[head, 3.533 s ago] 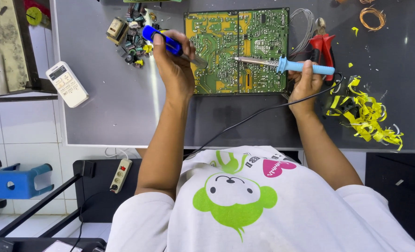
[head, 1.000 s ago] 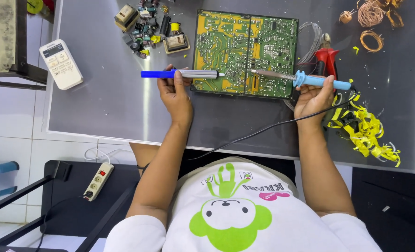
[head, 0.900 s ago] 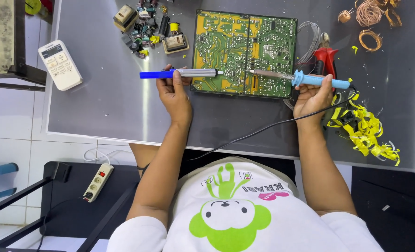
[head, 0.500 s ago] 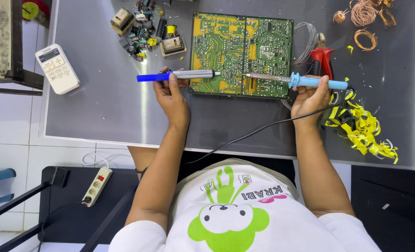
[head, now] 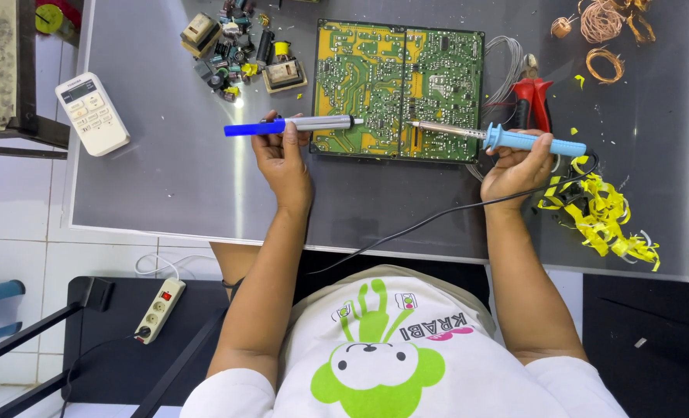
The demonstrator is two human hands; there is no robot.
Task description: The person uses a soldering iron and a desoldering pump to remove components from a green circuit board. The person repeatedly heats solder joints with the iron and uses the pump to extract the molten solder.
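Head view: left hand pinches desoldering pump, right hand pinches soldering iron over circuit board.

I am seeing the circuit board lying flat on the table, toward its far edge. My left hand is resting just left of the board, holding the desoldering pump level, its tip reaching over the board's left edge. My right hand is sitting right of the board, holding the soldering iron with its tip over the board's near right part. The pliers are lying just behind that hand. Loose components are lying behind and left of the pump, the remote control farther left (near the table's edge). Wire coils are sitting at the far right, and tape scraps are lying right of my right hand.
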